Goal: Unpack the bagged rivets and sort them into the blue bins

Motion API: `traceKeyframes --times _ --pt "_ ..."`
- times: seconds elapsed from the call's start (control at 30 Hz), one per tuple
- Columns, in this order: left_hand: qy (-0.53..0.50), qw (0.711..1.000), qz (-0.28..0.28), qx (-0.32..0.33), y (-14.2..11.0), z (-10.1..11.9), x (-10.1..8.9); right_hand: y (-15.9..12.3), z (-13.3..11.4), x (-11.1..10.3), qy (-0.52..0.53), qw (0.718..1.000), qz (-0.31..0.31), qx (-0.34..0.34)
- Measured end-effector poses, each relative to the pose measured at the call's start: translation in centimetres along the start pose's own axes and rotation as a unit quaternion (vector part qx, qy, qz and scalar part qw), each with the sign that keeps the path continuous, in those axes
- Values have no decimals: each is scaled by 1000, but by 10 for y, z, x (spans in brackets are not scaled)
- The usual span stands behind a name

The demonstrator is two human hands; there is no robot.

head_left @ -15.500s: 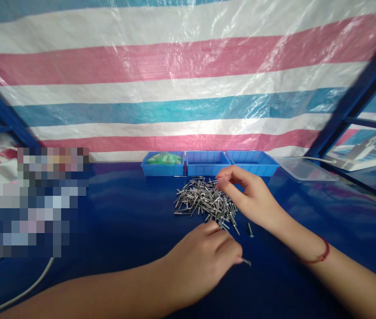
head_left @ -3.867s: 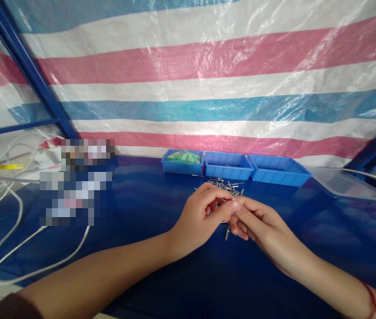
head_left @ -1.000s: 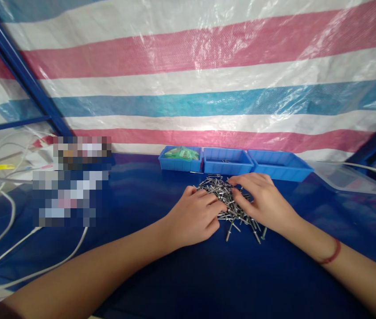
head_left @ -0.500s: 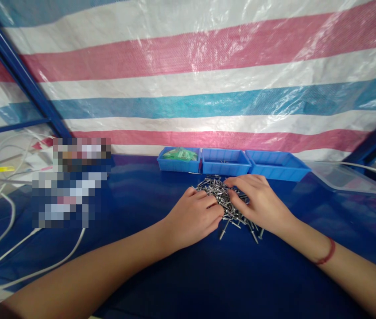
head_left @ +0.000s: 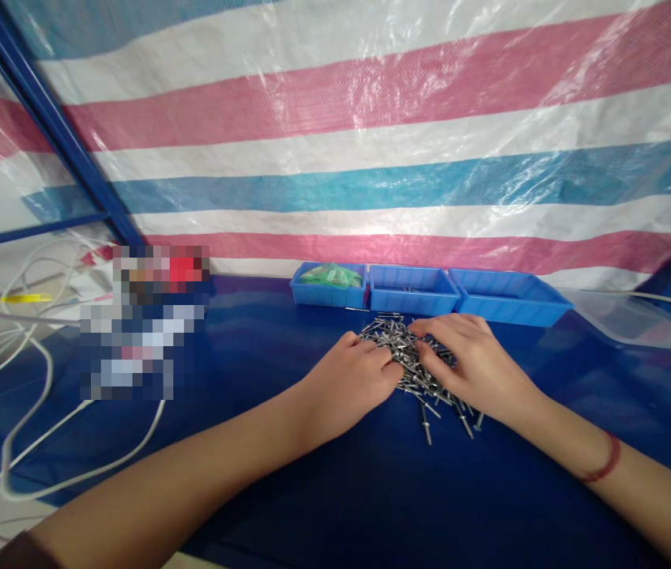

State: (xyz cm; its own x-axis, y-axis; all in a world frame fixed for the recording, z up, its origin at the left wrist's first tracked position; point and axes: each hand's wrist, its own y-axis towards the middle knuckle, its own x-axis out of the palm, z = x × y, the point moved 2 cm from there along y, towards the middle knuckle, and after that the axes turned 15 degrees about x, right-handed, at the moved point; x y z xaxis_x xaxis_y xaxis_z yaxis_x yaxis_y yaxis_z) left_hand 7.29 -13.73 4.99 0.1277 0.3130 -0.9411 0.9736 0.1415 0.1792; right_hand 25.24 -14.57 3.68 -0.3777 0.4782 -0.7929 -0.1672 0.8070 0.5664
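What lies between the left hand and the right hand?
In the head view, a pile of metal pins lies between the left hand and the right hand.

Left forearm (head_left: 193, 478) bare, rising from the lower left corner on a long inward slant. Left wrist (head_left: 293, 412) about straight, in line with it. Left grip (head_left: 350, 386) back upward, fingers (head_left: 375, 360) bent under; tips mostly hidden, any hold cannot be told. Right forearm (head_left: 572, 442) comes from the lower right edge, slanting up and inward. Right wrist (head_left: 533, 407) nearly straight. Right grip (head_left: 474, 359) thumb side inward, fingers arched, thumb (head_left: 439, 366) parted from them. Grips near each other, not touching; right slightly farther forward.
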Motion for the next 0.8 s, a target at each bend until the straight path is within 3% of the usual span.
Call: traceKeyframes --times 0.17,0.8 --pt "-10 1000 -26 5 -1 0 -1 0 2 1 -2 1000 -4 3" --pt "44 999 10 6 1 0 8 0 0 1 -9 1000 -6 1"
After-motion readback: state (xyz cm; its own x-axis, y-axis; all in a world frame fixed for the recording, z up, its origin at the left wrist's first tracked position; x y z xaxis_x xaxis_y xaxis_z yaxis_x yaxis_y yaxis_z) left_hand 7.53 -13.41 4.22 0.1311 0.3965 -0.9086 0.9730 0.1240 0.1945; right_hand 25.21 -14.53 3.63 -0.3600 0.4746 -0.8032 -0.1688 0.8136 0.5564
